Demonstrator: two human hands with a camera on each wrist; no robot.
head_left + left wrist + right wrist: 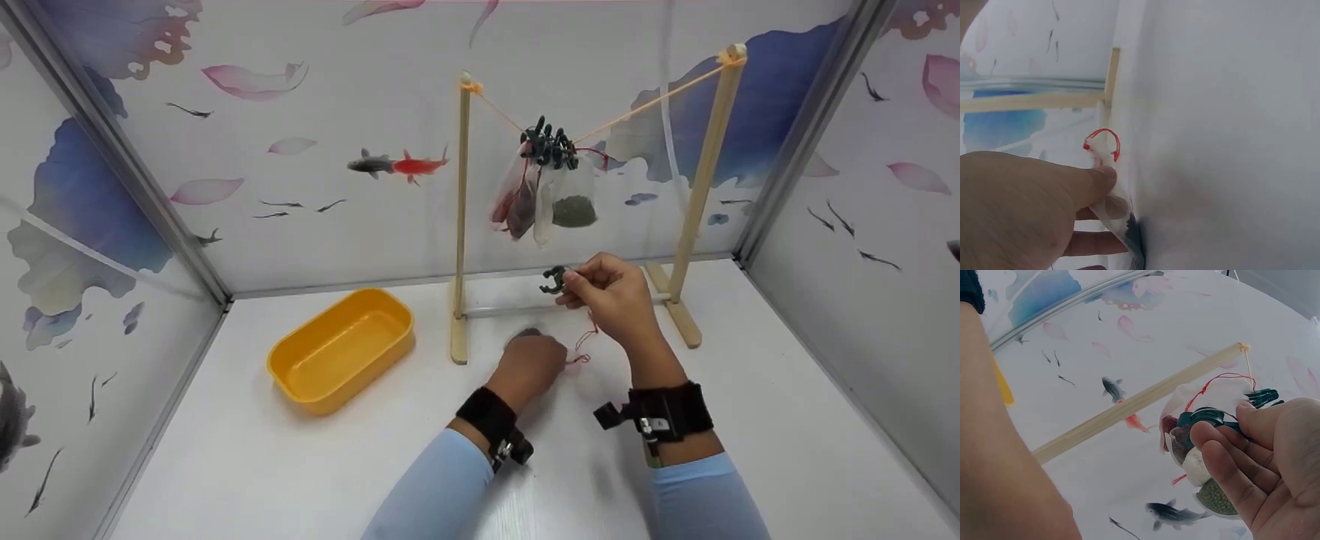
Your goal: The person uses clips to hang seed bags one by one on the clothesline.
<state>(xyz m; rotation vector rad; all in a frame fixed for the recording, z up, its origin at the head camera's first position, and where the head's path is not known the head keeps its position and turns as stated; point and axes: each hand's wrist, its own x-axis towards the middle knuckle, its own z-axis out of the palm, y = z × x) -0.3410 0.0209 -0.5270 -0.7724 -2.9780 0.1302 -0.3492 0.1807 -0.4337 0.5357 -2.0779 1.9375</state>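
In the head view my left hand (527,365) is low over the white table, pinching a small sheer drawstring bag. Its white mesh (1111,216) runs between thumb and fingers in the left wrist view, with a red drawstring (1111,131) looped above and dark contents (1133,236) below. My right hand (611,300), raised higher, holds a dark green plastic clip (553,280) between thumb and fingers; the clip's jaws point left. Behind it, several similar clips (551,146) hang bunched on an orange cord (645,103), with filled sheer bags below, one with green grains (574,211).
Two wooden posts, left (460,217) and right (706,180), carry the sagging cord and stand on wooden feet joined by a pale rod (502,310). To the left lies a yellow plastic basin (337,394). Walls printed with fish and petals enclose the table.
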